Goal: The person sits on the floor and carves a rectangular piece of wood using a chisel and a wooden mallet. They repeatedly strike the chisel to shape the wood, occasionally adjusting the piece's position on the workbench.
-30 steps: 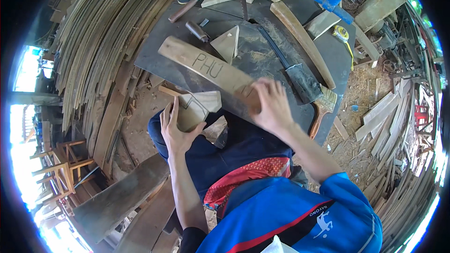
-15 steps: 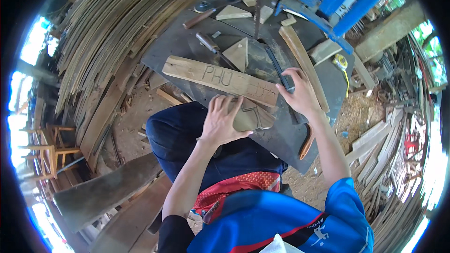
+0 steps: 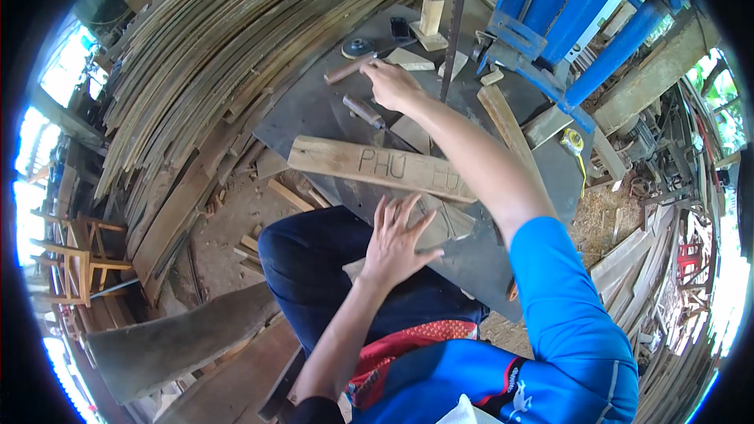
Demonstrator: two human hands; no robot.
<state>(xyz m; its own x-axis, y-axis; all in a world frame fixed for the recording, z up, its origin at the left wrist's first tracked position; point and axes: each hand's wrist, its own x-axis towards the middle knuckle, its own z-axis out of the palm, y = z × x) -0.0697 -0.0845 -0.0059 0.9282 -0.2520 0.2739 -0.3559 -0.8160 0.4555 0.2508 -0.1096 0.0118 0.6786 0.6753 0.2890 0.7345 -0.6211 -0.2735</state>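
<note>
A long wooden board [image 3: 338, 161] with letters marked on it lies across the dark table; my right forearm covers its right end. My right hand [image 3: 393, 85] reaches over it to the far left, fingers closed at the brown wooden handle [image 3: 344, 71] of a slim tool. A second tool with a wooden handle [image 3: 363, 111] and metal shaft lies just nearer, beside a wood offcut [image 3: 412, 133]. My left hand [image 3: 399, 245] is spread open and holds nothing, just in front of a shorter wood piece [image 3: 449, 220] with dark lines.
An upright saw blade [image 3: 455, 23] rises from the table [image 3: 290, 114] beside a blue machine frame [image 3: 565, 31]. Wood scraps, a round disc [image 3: 358, 48] and a curved wooden strip [image 3: 503, 114] lie around it. A yellow tape measure [image 3: 572, 140] is at the right, stacked planks [image 3: 212, 55] at the left.
My right hand has gone from the board's right end across to the wooden handle at the far left. My left hand has drawn back from the board toward me. The view has shifted slightly.
</note>
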